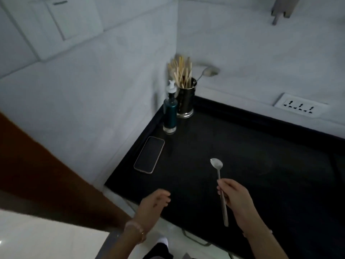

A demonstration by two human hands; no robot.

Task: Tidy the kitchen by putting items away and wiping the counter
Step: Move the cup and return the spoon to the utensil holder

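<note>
My right hand (236, 199) grips the handle of a metal spoon (216, 163), bowl pointing away, above the black counter (252, 150). At the counter's front edge my left hand (153, 206) hovers with loosely curled fingers, holding nothing. A shiny metal utensil cup (185, 102) stands in the far corner, filled with several wooden chopsticks (182, 72) and another spoon (206, 71) leaning out to the right.
A teal pump bottle (170, 114) stands just in front of the cup. A phone (149, 155) lies face up along the left wall. A wall socket (300, 107) sits above the counter's back edge. A brown door frame (46, 174) runs at the left.
</note>
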